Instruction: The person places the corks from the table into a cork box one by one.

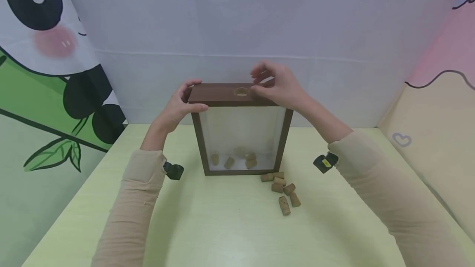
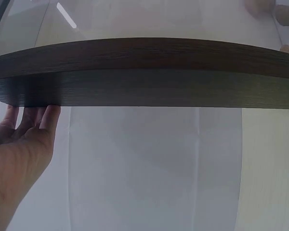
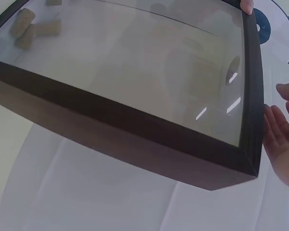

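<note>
A dark brown wooden box frame (image 1: 222, 95) with a glass front stands upright on the yellow-green table (image 1: 222, 234). A round hole (image 1: 242, 92) opens in its top edge. Several corks (image 1: 245, 159) lie inside at the bottom. My left hand (image 1: 185, 98) grips the top left corner, thumb on the front and fingers over the top. My right hand (image 1: 261, 82) hovers at the top right, fingertips beside the hole, with nothing seen in it. The left wrist view shows the frame's edge (image 2: 144, 72) and the left hand (image 2: 19, 149). The right wrist view shows the frame (image 3: 135, 130) and relaxed fingers (image 3: 279, 137).
Several loose corks (image 1: 283, 190) lie on the table just right of the frame's base. A white cloth wall (image 1: 237, 32) hangs behind, a panda curtain (image 1: 44, 52) to the left, a pink and beige panel (image 1: 438, 127) to the right.
</note>
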